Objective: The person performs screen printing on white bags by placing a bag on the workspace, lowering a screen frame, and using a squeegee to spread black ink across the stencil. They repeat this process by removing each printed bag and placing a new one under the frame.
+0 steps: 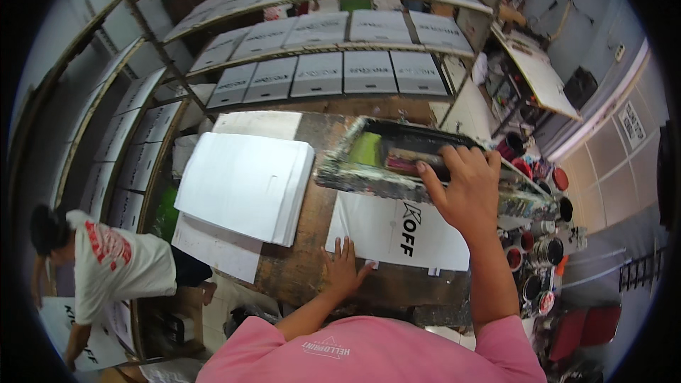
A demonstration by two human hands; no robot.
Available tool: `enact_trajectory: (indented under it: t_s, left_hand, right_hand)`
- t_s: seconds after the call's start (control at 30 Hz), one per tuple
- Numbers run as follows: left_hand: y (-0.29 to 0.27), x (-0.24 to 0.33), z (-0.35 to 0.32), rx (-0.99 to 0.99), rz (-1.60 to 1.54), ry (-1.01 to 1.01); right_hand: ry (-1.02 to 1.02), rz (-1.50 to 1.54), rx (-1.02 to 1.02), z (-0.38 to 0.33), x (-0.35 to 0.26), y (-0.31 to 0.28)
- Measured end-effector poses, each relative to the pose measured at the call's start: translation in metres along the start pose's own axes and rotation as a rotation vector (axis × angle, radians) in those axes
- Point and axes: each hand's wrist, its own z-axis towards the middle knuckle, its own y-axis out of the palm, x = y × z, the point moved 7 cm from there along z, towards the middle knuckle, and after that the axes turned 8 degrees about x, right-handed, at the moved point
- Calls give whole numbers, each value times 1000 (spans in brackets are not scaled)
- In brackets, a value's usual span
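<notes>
A white sheet (369, 230) with bold black lettering lies on the brown wooden table (312, 220) in front of me. My left hand (344, 269) rests with spread fingers on its near left edge. Over the sheet's far part a paint-crusted screen printing frame (433, 190) stands tilted, its near side raised. My right hand (464, 181) is closed over that near side, thumb and fingers reaching inside. A squeegee (404, 159) and a lime-green patch (365, 149) show within the frame; whether my fingertips also touch the squeegee I cannot tell.
To the left sits a thick stack of white sheets (241, 181). Drying racks (326, 50) full of printed sheets stand beyond the table and along the left. Ink pots (546, 252) crowd the right side. At lower left, another person (124, 259) bends, holding a printed sheet (78, 337).
</notes>
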Motion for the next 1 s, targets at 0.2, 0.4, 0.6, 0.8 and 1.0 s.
enact_trajectory:
  t_s: [0.2,0.4,0.6,0.8,1.0]
  left_hand:
    - [-105,38,103,400,-508,-32]
    - [-147,10,95,504,-783,-174]
    - [-170,-97,51,658,-1028,-523]
    - [-211,-249,21,707,-739,-628]
    - [-209,-410,15,719,-408,-573]
  right_hand:
    - [-16,-3,51,33,10,-3]
    - [0,-26,4,40,14,2]
    - [47,-39,25,39,11,-3]
    - [29,-75,23,23,5,-8]
    - [25,-116,-5,-8,-3,-6]
